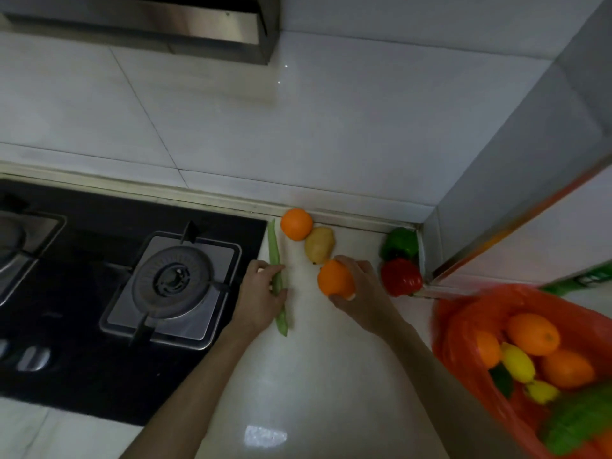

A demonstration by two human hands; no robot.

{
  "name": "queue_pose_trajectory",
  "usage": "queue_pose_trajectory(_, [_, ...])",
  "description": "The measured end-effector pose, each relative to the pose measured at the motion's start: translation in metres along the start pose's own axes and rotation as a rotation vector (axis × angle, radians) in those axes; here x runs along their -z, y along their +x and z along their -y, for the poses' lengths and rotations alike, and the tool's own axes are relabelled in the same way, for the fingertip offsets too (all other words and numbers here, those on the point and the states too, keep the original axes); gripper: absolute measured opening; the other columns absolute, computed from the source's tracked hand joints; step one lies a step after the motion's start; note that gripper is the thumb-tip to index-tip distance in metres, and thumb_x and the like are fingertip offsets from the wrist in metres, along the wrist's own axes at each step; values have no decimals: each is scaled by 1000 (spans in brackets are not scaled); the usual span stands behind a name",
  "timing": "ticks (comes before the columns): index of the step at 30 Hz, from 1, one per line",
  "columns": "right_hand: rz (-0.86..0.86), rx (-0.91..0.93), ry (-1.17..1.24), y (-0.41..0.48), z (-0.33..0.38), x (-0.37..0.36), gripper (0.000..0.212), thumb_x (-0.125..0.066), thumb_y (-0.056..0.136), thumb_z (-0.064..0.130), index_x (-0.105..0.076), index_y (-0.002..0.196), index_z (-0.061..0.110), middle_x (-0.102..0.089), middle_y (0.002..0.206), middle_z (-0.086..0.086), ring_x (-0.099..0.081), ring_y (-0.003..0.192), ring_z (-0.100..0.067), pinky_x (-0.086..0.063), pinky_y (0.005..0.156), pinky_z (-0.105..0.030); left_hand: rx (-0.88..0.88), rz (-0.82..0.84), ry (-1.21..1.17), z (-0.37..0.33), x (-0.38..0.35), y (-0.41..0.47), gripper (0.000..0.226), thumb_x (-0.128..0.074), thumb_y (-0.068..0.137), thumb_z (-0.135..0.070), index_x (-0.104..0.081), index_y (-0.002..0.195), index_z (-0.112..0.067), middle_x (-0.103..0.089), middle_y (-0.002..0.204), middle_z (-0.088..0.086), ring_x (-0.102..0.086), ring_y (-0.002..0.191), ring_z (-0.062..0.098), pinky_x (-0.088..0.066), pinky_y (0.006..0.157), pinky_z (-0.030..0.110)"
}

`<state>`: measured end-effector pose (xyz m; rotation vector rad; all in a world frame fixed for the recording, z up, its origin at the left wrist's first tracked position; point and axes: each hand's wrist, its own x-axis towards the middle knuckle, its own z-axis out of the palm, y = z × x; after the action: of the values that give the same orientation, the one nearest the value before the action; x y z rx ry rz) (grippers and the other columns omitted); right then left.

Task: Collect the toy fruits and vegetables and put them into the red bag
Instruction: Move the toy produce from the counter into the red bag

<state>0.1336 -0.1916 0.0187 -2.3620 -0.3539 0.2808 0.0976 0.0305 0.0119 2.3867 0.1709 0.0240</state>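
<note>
The step in hand is the picking up, and both hands work at once. The left hand (261, 289) pinches the long green bean (273, 246) near its middle, with the thumb on one side and the fingers (281, 294) curled over the other; the bean lies on the worktop (314, 376), just beside the edge of the black gas hob (82, 293). The right hand (364, 293) has its fingers curled round an orange (332, 278) and grips it from the right side. I cannot tell if this orange touches the worktop or is lifted a little.

Four pieces wait near the back wall: a second orange (296, 224), a yellow-brown potato (319, 245) touching it, and in the corner a green pepper (400, 241) with a red pepper (400, 276) just in front of it.

The red bag (463, 313) stands open at the right, well apart from the bean, and holds oranges, lemons and something green.

The next move, I think, asks for carrying both pieces to the right and dropping them through the bag's mouth. The bag is thin, soft plastic with a wrinkled wall, so its opening may fold. The orange is round and smooth with a matte skin and can roll if it slips; the bean is slim, flat and probably bendable, so it may hang down at both ends.
</note>
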Motion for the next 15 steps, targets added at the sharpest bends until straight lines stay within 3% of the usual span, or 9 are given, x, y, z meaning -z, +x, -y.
queue_pose_trajectory(4, [-92, 9, 0, -24, -6, 27, 77, -75, 78, 31, -32, 142, 30, -35, 141, -7, -46, 119, -25, -41, 88, -32, -84, -30, -29, -40, 0, -14, 48, -73, 75, -9, -60, 122, -14, -44, 110, 0, -55, 83, 11, -50, 78, 20])
queue_pose_trajectory(8, [-214, -29, -13, -57, -21, 65, 76, -76, 76, 32, -36, 140, 29, -40, 140, -8, -47, 119, -26, -43, 91, -36, -172, -10, -92, -90, -16, -23, 48, -73, 75, -7, -60, 121, -15, -44, 109, -1, -57, 83, 13, -52, 79, 22])
queue_pose_trajectory(15, [-435, -151, 28, -142, -69, 140, 72, -76, 76, 27, -41, 139, 26, -47, 130, -4, -49, 116, -20, -43, 93, -30, -379, 150, -133, -180, -80, -42, 48, -71, 76, -6, -60, 121, -18, -44, 110, -2, -57, 86, 14, -48, 76, 12])
